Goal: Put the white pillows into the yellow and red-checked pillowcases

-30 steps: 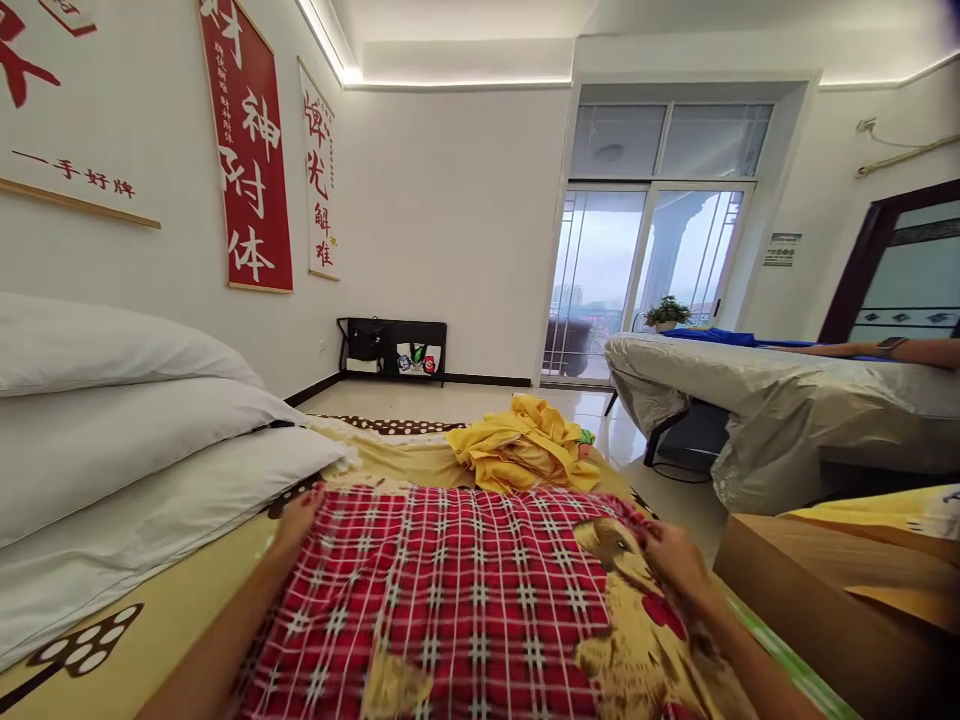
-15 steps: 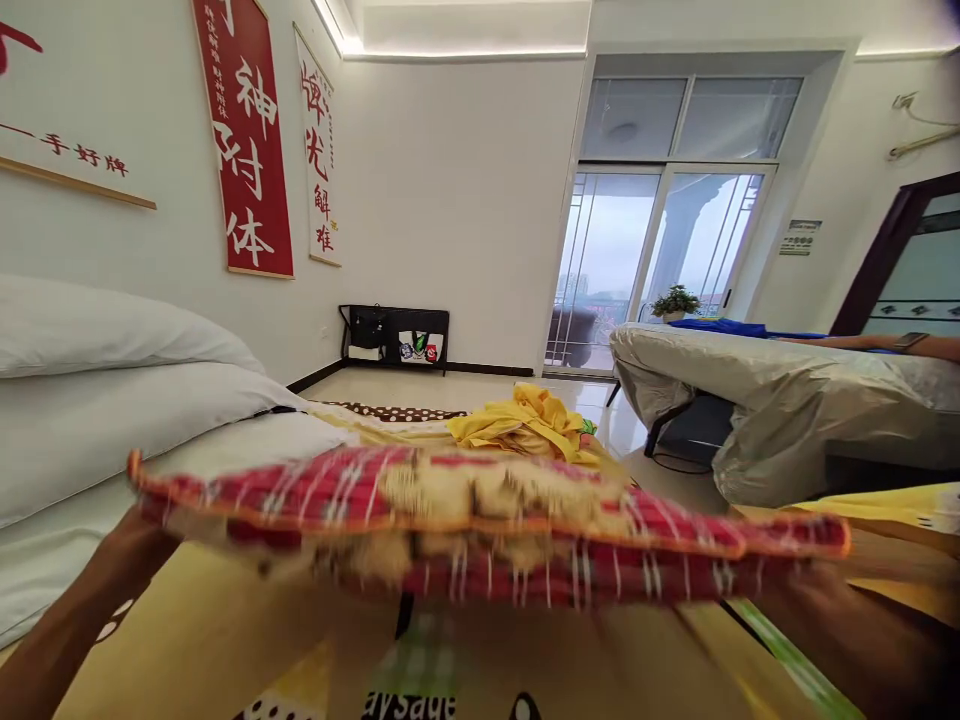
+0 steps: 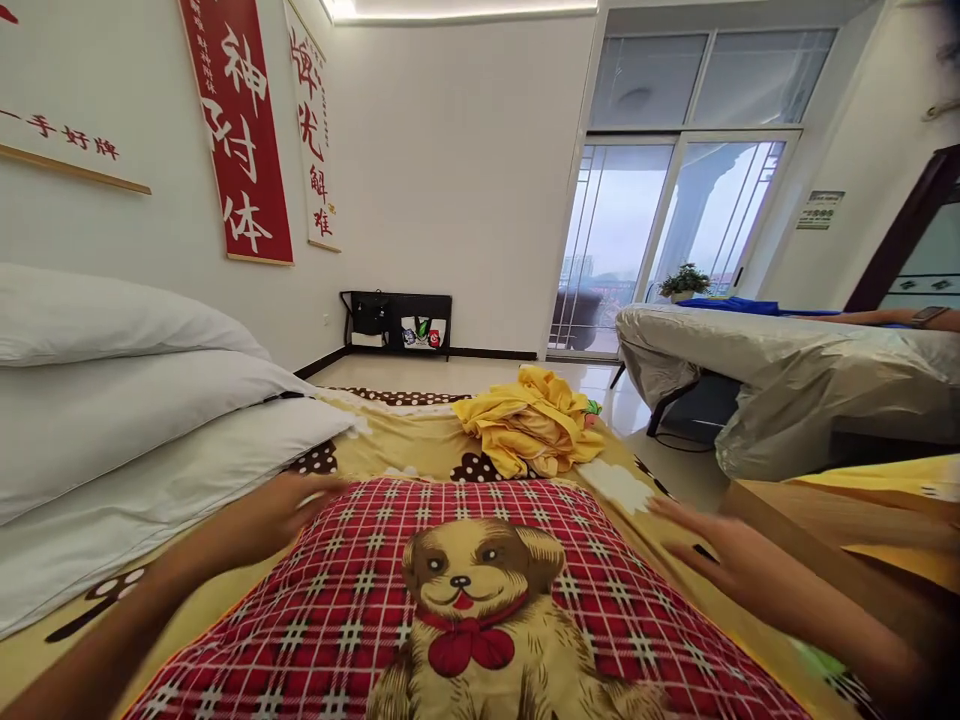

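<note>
A red plaid pillowcase (image 3: 345,600) with a printed puppy lies spread flat on the yellow patterned bedsheet (image 3: 405,455), its near part cut off by the frame's bottom. At its far left corner is my left hand (image 3: 277,515), fingers stretched out over the edge and slightly blurred. Whether they touch the cloth I cannot tell. My right hand (image 3: 712,550) hovers beyond the right edge with its fingers apart, holding nothing. Past the far edge sits a crumpled yellow cloth (image 3: 536,420).
White pillows (image 3: 127,420) are stacked at the left. On the right stand a cardboard box (image 3: 795,530) with yellow cloth on it and a table under plastic sheeting (image 3: 787,350), where another person's forearm (image 3: 870,318) rests. A low black rack (image 3: 394,325) is by the back wall.
The pillowcase, held up in both hands before, has come down flat on the bed, puppy side up. Both hands have let go and moved farther forward; the view has tilted down.
</note>
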Action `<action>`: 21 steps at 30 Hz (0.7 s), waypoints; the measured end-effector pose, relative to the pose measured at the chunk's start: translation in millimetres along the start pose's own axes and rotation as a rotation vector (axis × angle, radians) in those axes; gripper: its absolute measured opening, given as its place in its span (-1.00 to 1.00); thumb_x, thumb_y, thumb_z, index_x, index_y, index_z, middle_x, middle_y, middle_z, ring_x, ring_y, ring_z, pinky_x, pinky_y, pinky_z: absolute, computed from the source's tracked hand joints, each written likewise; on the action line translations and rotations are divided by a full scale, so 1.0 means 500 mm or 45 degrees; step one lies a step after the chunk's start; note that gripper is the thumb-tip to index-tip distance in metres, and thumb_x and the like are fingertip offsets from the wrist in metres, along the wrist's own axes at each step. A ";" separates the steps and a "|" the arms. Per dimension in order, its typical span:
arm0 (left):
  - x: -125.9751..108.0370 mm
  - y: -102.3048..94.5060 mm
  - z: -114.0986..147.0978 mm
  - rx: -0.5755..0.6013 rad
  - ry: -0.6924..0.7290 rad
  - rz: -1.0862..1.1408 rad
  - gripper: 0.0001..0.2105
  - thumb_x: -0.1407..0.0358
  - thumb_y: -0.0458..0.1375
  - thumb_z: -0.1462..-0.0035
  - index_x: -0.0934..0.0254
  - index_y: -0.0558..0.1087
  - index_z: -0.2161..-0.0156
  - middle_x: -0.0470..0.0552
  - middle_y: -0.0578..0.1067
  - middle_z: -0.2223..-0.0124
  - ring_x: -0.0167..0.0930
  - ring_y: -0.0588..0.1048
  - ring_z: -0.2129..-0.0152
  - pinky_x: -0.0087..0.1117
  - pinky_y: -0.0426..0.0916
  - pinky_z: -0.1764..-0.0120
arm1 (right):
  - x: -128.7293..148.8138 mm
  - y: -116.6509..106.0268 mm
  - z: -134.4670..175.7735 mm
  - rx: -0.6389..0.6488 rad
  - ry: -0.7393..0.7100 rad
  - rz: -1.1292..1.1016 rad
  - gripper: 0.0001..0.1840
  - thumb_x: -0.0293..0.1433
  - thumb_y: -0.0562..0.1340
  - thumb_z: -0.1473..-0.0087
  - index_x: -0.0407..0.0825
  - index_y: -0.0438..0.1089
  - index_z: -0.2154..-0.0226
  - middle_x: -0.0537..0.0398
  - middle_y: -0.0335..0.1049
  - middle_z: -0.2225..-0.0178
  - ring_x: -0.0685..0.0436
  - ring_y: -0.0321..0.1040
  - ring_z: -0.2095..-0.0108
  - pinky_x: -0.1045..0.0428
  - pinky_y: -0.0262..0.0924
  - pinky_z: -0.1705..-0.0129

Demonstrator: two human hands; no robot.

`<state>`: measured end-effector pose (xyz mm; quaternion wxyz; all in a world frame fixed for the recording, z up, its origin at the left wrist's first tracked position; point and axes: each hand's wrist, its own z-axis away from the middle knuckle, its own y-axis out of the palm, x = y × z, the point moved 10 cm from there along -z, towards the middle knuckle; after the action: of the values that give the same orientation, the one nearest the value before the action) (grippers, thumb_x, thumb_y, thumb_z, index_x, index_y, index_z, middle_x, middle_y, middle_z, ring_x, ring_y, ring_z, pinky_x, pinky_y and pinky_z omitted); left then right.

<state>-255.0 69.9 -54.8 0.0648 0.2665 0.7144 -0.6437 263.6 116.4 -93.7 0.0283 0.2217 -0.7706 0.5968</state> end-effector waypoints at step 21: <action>-0.027 0.325 0.020 -0.437 0.258 -0.369 -0.54 0.15 -0.02 -0.26 -0.06 0.15 -0.26 -0.15 0.26 -0.25 -0.35 0.31 -0.15 -0.31 0.25 -0.13 | 0.127 0.245 0.059 -0.156 -0.014 -0.164 -0.44 -0.01 -0.01 -0.20 0.22 0.19 -0.20 0.12 0.16 -0.22 -0.27 0.06 -0.24 -0.26 0.05 -0.21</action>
<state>-170.4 61.3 -194.3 -0.0559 0.2093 0.8469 -0.4856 167.3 92.4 -193.7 0.0758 0.2718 -0.7900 0.5442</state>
